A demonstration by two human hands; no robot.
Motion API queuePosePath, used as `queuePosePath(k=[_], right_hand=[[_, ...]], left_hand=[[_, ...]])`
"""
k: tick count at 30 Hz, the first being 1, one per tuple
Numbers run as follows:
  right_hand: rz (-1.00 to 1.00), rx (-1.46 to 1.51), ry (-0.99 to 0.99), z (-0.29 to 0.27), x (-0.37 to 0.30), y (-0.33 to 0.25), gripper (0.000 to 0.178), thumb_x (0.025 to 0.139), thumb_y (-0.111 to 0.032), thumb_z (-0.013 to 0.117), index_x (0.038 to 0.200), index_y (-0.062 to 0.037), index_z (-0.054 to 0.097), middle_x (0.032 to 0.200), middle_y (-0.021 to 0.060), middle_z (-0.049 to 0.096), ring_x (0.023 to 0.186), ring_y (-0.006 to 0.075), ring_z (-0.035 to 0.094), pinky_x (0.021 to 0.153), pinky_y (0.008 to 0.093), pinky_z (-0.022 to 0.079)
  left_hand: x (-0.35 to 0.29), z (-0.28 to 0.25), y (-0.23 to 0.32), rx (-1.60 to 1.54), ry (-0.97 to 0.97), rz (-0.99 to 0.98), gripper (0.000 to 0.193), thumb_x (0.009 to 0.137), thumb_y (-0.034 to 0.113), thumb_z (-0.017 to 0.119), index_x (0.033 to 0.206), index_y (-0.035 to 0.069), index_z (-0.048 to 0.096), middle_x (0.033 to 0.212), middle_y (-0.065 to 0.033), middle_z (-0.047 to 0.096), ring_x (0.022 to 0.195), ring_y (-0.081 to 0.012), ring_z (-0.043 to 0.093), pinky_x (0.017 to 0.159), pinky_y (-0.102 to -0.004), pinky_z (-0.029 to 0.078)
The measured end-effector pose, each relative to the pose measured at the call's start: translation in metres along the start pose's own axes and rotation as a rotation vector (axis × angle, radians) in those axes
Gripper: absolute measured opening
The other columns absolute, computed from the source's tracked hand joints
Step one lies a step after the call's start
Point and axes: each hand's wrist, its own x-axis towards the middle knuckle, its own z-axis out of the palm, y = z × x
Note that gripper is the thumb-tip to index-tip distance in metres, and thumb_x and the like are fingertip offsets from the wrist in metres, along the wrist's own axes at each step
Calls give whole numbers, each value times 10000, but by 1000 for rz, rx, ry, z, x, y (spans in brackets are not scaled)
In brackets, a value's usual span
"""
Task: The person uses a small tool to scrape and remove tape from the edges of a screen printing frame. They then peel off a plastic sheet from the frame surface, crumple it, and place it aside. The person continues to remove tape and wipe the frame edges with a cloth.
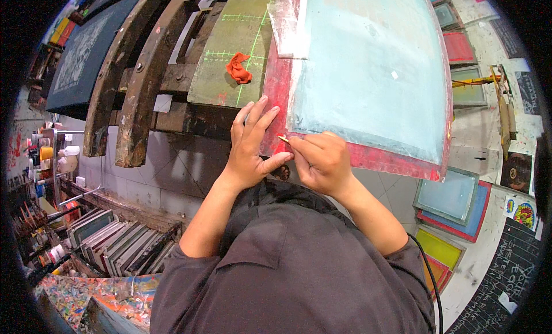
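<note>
A screen printing frame [368, 75] with a red border and pale blue mesh lies in front of me. My left hand [253, 141] rests on its near left corner, fingers spread along the red border and thumb stretched toward my right hand. Beside it, my right hand [323, 161] is closed in a pinch at the near edge. A small thin stick-like piece [283, 138], red and yellowish, pokes out of its fingertips against the border; its exact kind is too small to tell. Translucent tape [283, 26] covers part of the frame's left side.
Left of the frame is a green board [215, 75] with a crumpled orange cloth [238, 68] on it. Dark wooden beams [138, 87] stand further left. More framed screens [445, 193] lean at the right, and several stand in a row [118, 242] at lower left.
</note>
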Motion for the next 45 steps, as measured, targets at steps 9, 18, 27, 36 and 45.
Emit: queuePosePath(k=[9, 18, 27, 36, 45], right_hand=[[73, 114, 144, -1, -5, 3, 156, 632, 21, 615, 780, -29, 607, 568, 76, 511, 472, 243, 483, 452, 331, 340], [29, 31, 32, 1, -1, 0, 177, 623, 15, 624, 792, -31, 605, 575, 75, 518, 477, 246, 488, 460, 331, 337], [166, 135, 196, 2, -2, -2, 106, 730, 28, 612, 831, 0, 628, 618, 73, 565, 473, 155, 481, 455, 260, 350], [340, 409, 299, -8, -4, 2, 98, 769, 21, 601, 856, 32, 645, 607, 31, 551, 494, 51, 402, 460, 200, 320], [320, 394, 343, -8, -6, 6, 90, 757, 28, 604, 837, 33, 645, 572, 30, 527, 479, 45, 382, 452, 199, 308]], left_hand=[[1, -1, -1, 27, 6, 15, 749, 688, 467, 677, 1290, 102, 423, 1386, -142, 323, 1238, -360, 289, 1020, -442, 231], [1, -2, 1, 4, 9, 13, 742, 692, 453, 677, 1293, 101, 420, 1389, -142, 319, 1237, -357, 288, 1020, -444, 231], [1, -6, 13, 114, 95, -18, 649, 694, 397, 691, 1251, 138, 480, 1378, -132, 332, 1233, -355, 292, 997, -454, 227], [10, -5, 53, 413, 200, -52, 133, 671, 182, 680, 801, 163, 661, 1194, -66, 511, 1154, -291, 370, 904, -467, 234], [14, 1, 48, 431, 134, -60, 82, 752, 94, 561, 825, 58, 570, 1137, -57, 482, 1139, -275, 364, 894, -453, 215]])
